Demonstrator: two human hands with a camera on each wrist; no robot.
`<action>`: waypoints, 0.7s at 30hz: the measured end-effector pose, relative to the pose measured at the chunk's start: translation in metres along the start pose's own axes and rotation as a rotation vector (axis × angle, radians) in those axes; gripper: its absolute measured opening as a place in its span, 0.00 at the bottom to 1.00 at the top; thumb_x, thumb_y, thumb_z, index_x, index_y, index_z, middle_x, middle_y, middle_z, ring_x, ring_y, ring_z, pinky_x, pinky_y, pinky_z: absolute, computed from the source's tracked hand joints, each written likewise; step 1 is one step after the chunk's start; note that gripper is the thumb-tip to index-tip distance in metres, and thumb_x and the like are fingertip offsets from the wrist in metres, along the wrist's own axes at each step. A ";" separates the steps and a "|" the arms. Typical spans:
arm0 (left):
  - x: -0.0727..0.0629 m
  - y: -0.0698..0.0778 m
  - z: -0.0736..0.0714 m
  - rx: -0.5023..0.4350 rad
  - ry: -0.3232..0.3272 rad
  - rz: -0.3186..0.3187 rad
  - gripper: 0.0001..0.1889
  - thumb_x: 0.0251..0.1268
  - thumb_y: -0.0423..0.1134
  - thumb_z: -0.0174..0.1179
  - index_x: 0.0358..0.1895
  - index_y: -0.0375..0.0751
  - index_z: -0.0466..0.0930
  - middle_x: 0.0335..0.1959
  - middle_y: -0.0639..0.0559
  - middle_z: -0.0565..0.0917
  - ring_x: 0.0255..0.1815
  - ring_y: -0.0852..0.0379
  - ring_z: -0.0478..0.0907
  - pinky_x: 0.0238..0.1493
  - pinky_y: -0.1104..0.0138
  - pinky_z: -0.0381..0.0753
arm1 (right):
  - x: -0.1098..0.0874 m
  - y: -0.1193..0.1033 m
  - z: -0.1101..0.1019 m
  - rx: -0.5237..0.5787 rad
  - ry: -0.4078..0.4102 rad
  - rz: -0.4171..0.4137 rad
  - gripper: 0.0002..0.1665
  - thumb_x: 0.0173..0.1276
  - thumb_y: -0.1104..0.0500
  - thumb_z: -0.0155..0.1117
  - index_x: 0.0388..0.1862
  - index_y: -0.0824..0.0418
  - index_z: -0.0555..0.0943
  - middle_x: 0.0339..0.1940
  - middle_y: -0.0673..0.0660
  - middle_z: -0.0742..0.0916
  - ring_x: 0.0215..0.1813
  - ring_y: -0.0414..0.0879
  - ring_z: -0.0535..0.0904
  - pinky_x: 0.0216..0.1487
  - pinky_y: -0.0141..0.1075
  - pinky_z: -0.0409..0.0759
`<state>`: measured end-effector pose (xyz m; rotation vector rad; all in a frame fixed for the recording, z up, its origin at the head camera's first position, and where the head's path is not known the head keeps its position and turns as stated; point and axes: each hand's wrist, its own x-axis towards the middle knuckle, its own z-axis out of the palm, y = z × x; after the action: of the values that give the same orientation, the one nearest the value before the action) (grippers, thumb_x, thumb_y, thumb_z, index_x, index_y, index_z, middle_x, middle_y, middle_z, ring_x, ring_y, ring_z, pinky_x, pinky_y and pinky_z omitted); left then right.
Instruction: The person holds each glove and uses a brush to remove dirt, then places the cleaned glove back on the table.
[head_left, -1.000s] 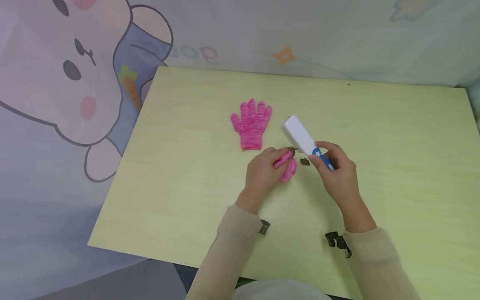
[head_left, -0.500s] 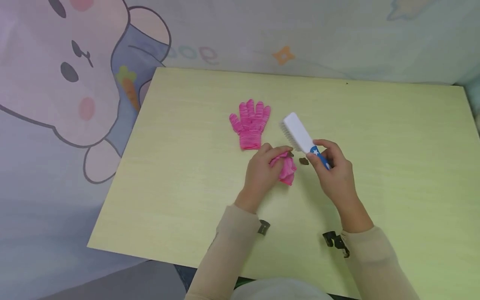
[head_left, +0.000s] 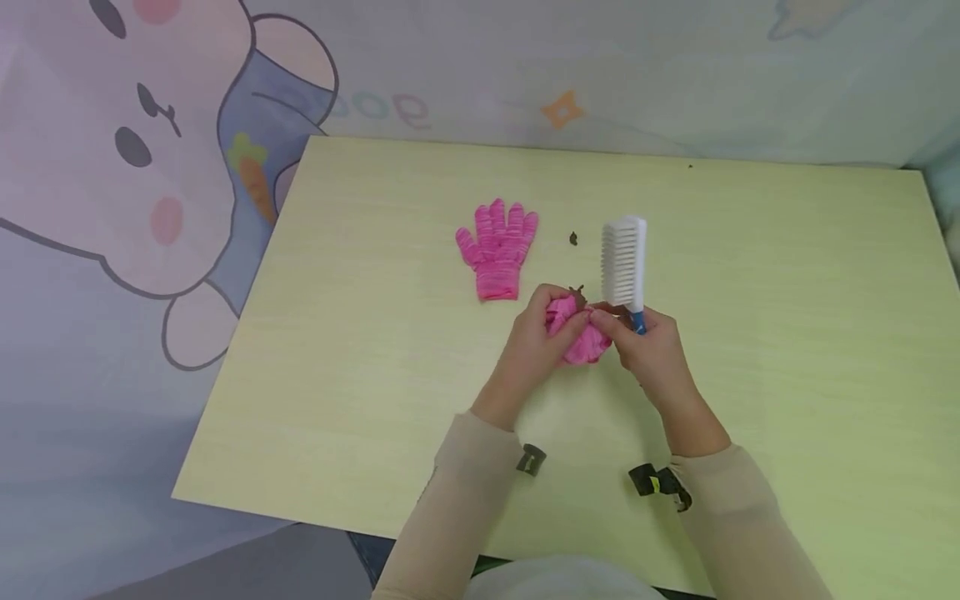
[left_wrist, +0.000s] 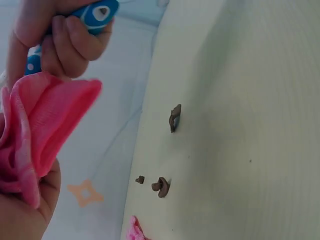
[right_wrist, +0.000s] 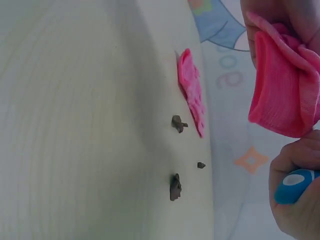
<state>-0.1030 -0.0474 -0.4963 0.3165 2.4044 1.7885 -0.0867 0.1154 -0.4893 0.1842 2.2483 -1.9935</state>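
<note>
My left hand (head_left: 531, 337) grips a crumpled pink glove (head_left: 588, 343) above the table. In my right hand (head_left: 654, 350) is a white-bristled brush (head_left: 624, 260) with a blue handle (left_wrist: 98, 16); its head points up and the bristles face left. The right thumb and forefinger meet the glove's edge close to the left fingertips. The glove's cuff (right_wrist: 275, 85) hangs loose in the right wrist view. A second pink glove (head_left: 498, 250) lies flat on the table, fingers pointing away.
Small brown clumps lie on the tabletop (head_left: 360, 333): a tiny one (left_wrist: 140, 179), a curled one (left_wrist: 161, 187) and a longer one (left_wrist: 175, 118). Behind the table hangs a cloth printed with a cartoon rabbit (head_left: 135, 192).
My right hand has moved left to the held glove, and the brush has swung from a leftward slant to upright, turning its bristles into view. The held glove has shifted slightly and been refolded.
</note>
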 end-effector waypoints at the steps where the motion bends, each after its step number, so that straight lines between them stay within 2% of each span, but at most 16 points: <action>1: 0.000 -0.001 -0.001 -0.035 -0.029 -0.001 0.16 0.64 0.40 0.58 0.50 0.41 0.65 0.45 0.49 0.76 0.39 0.59 0.73 0.40 0.72 0.76 | 0.000 0.000 0.000 0.021 -0.005 0.006 0.23 0.63 0.50 0.63 0.47 0.68 0.76 0.15 0.46 0.69 0.17 0.37 0.59 0.16 0.29 0.58; 4: -0.001 -0.002 -0.005 -0.099 -0.060 0.012 0.16 0.66 0.40 0.55 0.50 0.38 0.61 0.43 0.46 0.72 0.39 0.58 0.70 0.38 0.72 0.74 | 0.000 -0.002 -0.002 0.076 0.014 0.000 0.17 0.64 0.54 0.63 0.42 0.66 0.76 0.17 0.46 0.71 0.17 0.36 0.60 0.17 0.28 0.58; 6: 0.000 -0.003 -0.009 -0.091 -0.026 0.005 0.16 0.68 0.43 0.52 0.47 0.36 0.61 0.41 0.45 0.71 0.40 0.56 0.69 0.39 0.70 0.71 | 0.000 -0.003 -0.004 0.122 0.048 -0.015 0.12 0.64 0.56 0.63 0.39 0.63 0.76 0.19 0.47 0.73 0.16 0.36 0.60 0.16 0.28 0.58; 8: 0.001 -0.004 -0.012 -0.059 0.022 -0.050 0.18 0.69 0.50 0.48 0.43 0.35 0.65 0.39 0.44 0.72 0.40 0.55 0.69 0.38 0.69 0.70 | 0.000 -0.002 -0.005 0.136 0.080 -0.028 0.10 0.63 0.56 0.64 0.38 0.61 0.77 0.22 0.48 0.75 0.17 0.37 0.60 0.17 0.27 0.58; 11: 0.002 -0.005 -0.014 -0.070 0.032 -0.150 0.24 0.69 0.56 0.45 0.38 0.34 0.74 0.38 0.45 0.78 0.40 0.57 0.73 0.41 0.69 0.73 | 0.000 -0.001 -0.005 0.076 0.127 -0.031 0.14 0.63 0.54 0.64 0.41 0.63 0.78 0.27 0.49 0.76 0.20 0.38 0.64 0.19 0.27 0.61; 13: 0.002 -0.005 -0.014 -0.127 0.001 -0.188 0.22 0.68 0.53 0.49 0.38 0.35 0.78 0.36 0.47 0.80 0.38 0.59 0.74 0.39 0.69 0.75 | 0.000 0.001 -0.004 -0.013 0.134 -0.035 0.20 0.62 0.51 0.65 0.44 0.66 0.78 0.30 0.49 0.78 0.25 0.39 0.67 0.23 0.28 0.64; 15: 0.002 -0.003 -0.014 -0.221 -0.023 -0.189 0.16 0.66 0.46 0.55 0.42 0.34 0.78 0.34 0.49 0.79 0.35 0.61 0.74 0.37 0.70 0.77 | 0.001 0.001 -0.004 -0.083 0.127 -0.038 0.24 0.61 0.49 0.65 0.46 0.67 0.78 0.32 0.49 0.78 0.27 0.40 0.68 0.25 0.29 0.66; 16: 0.002 -0.002 -0.014 -0.264 -0.026 -0.182 0.14 0.65 0.42 0.57 0.44 0.33 0.78 0.33 0.50 0.78 0.33 0.61 0.73 0.35 0.70 0.77 | 0.001 0.002 -0.004 -0.085 0.125 -0.036 0.24 0.61 0.49 0.65 0.46 0.67 0.78 0.31 0.48 0.78 0.26 0.39 0.68 0.25 0.29 0.66; 19: 0.000 0.000 -0.016 -0.370 -0.026 -0.174 0.13 0.63 0.35 0.58 0.49 0.34 0.77 0.32 0.53 0.77 0.30 0.63 0.73 0.32 0.71 0.77 | 0.002 0.002 -0.005 0.005 0.131 -0.030 0.19 0.61 0.51 0.65 0.44 0.63 0.78 0.26 0.47 0.75 0.19 0.37 0.63 0.19 0.27 0.62; 21: 0.000 0.000 -0.017 -0.408 -0.058 -0.161 0.15 0.64 0.33 0.56 0.53 0.36 0.76 0.38 0.52 0.80 0.34 0.63 0.75 0.36 0.71 0.77 | 0.003 0.002 -0.006 0.095 0.113 -0.024 0.16 0.63 0.52 0.64 0.46 0.59 0.78 0.27 0.46 0.77 0.15 0.36 0.59 0.16 0.27 0.58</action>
<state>-0.1068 -0.0635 -0.4907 0.1222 1.9027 2.0946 -0.0896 0.1219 -0.4909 0.2873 2.2327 -2.1558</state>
